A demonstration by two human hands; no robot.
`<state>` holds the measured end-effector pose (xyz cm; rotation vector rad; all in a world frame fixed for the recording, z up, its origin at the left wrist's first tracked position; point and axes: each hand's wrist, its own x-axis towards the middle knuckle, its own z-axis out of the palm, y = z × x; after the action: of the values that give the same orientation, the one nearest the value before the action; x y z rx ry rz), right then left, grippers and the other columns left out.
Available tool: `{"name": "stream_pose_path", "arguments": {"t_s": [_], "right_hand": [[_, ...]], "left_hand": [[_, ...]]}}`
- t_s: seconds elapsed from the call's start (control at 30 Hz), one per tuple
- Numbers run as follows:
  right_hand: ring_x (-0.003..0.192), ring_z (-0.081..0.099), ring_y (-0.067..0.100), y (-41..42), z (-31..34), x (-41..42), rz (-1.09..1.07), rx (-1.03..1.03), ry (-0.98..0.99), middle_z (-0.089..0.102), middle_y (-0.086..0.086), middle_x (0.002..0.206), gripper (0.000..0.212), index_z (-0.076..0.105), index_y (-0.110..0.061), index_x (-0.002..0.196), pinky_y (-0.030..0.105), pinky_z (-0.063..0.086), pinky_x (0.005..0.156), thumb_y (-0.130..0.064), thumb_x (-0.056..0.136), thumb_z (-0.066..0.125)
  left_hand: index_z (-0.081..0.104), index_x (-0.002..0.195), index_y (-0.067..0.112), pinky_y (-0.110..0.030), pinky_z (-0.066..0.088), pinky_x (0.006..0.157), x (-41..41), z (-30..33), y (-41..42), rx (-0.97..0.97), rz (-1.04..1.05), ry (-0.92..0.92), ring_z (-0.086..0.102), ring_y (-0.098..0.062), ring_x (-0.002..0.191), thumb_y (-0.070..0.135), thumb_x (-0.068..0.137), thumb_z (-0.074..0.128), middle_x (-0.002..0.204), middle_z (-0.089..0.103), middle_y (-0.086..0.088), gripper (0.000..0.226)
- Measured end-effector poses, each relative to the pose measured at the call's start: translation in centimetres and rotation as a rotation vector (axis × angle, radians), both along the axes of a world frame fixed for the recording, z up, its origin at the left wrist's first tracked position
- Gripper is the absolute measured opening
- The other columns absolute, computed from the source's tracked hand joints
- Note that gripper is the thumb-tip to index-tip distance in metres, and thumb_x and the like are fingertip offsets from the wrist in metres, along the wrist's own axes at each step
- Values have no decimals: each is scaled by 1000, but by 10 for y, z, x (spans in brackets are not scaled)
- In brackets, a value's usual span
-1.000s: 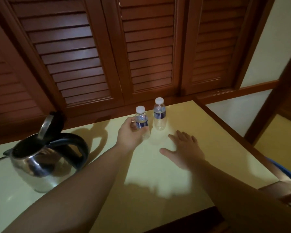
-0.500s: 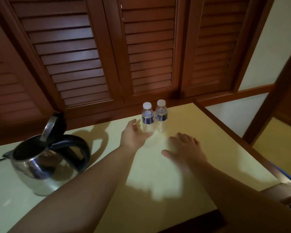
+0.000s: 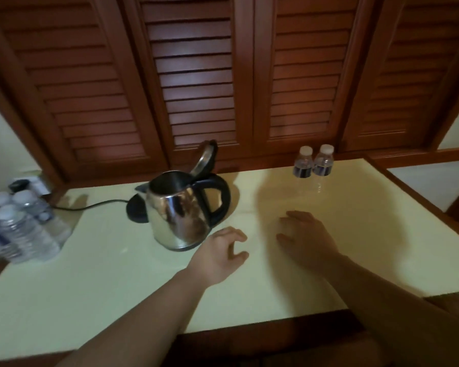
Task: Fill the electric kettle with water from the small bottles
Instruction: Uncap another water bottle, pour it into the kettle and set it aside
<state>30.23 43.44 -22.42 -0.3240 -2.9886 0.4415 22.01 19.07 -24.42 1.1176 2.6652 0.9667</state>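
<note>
While the kettle (image 3: 182, 210) stands on the bench (image 3: 117, 260) w/ lid (image 3: 206, 157) tipped up, a cluster of bottles (image 3: 16, 226) sits far left of it, and a black base w/ cord (image 3: 137, 211) lies just behind-left. Left hand (image 3: 217, 256), fingers curled but empty, hovers just front-right of the kettle. Right hand (image 3: 306, 239) is spread, empty, further right. Two small bottles (image 3: 313, 164) stand touching, well right of the kettle, at the back.
</note>
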Motion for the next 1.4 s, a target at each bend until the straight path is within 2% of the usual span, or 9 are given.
{"name": "stream_pose_path", "arguments": {"t_s": [0.13, 0.33, 0.5, 0.6, 0.7, 0.77, 0.93, 1.2, 1.4], "right_hand": [[112, 59, 23, -87, -9, -14, 76, -24, 76, 73, -1, 108, 43, 77, -17, 102, 41, 51, 95, -43, 91, 44], [79, 54, 14, -208, -10, -23, 163, -135, 148, 61, -5, 80, 28, 66, -18, 79, 35, 48, 71, -41, 89, 54], [108, 56, 11, -278, -17, -44, 316, -153, 123, 68, -8, 114, 34, 72, -22, 119, 26, 44, 93, -41, 94, 59], [126, 50, 13, -314, -18, -60, 348, -124, 95, 62, -6, 133, 44, 65, -20, 133, 26, 35, 107, -41, 95, 58], [121, 52, 22, -344, -20, -72, 344, -41, 44, 59, -3, 122, 42, 65, -21, 118, 36, 39, 100, -50, 93, 50], [117, 53, 25, -357, -22, -77, 312, 24, 25, 56, -2, 116, 44, 62, -23, 110, 39, 41, 96, -57, 90, 42], [137, 43, 22, -358, -32, -79, 251, 38, 34, 50, -1, 148, 67, 57, -27, 139, 41, 35, 114, -68, 91, 34], [144, 31, 19, -357, -32, -78, 234, 16, 31, 40, -6, 157, 59, 50, -32, 146, 40, 25, 118, -66, 98, 41], [144, 34, 19, -357, -32, -76, 227, -19, 52, 42, -5, 156, 58, 53, -32, 145, 40, 25, 118, -63, 97, 47]], "left_hand": [[72, 123, 25, -21, 45, 105, 4, -6, -69, 2, -12, 82, 58, 0, 119, 39, 92, 72, 123, 64, 16, 34], [73, 111, 27, -25, 50, 91, 7, -7, -168, 46, 114, 102, 61, -6, 106, 41, 90, 72, 113, 66, 18, 25], [76, 107, 24, -2, 35, 92, 0, -2, -248, 39, 300, 138, 58, -3, 103, 34, 88, 78, 104, 68, 16, 22], [74, 96, 27, -10, 43, 84, -4, 2, -293, 160, 459, 123, 61, -2, 92, 28, 84, 83, 96, 63, 27, 15], [64, 89, 41, -18, 48, 77, -12, 8, -333, 272, 650, 50, 60, 2, 91, 28, 84, 82, 99, 64, 21, 23], [60, 93, 36, -23, 50, 75, -19, 12, -354, 310, 753, 30, 59, -2, 91, 30, 83, 80, 101, 62, 14, 23], [52, 115, 27, -16, 41, 74, -42, 30, -382, 434, 939, -55, 57, -6, 95, 23, 86, 80, 112, 54, 7, 41], [37, 153, 19, -35, 47, 104, -97, 34, -405, 461, 805, -202, 59, -19, 127, 18, 87, 82, 141, 61, 2, 80], [48, 140, 25, -37, 50, 93, -102, 30, -409, 417, 775, -137, 62, -15, 113, 32, 87, 82, 127, 63, 9, 64]]}}
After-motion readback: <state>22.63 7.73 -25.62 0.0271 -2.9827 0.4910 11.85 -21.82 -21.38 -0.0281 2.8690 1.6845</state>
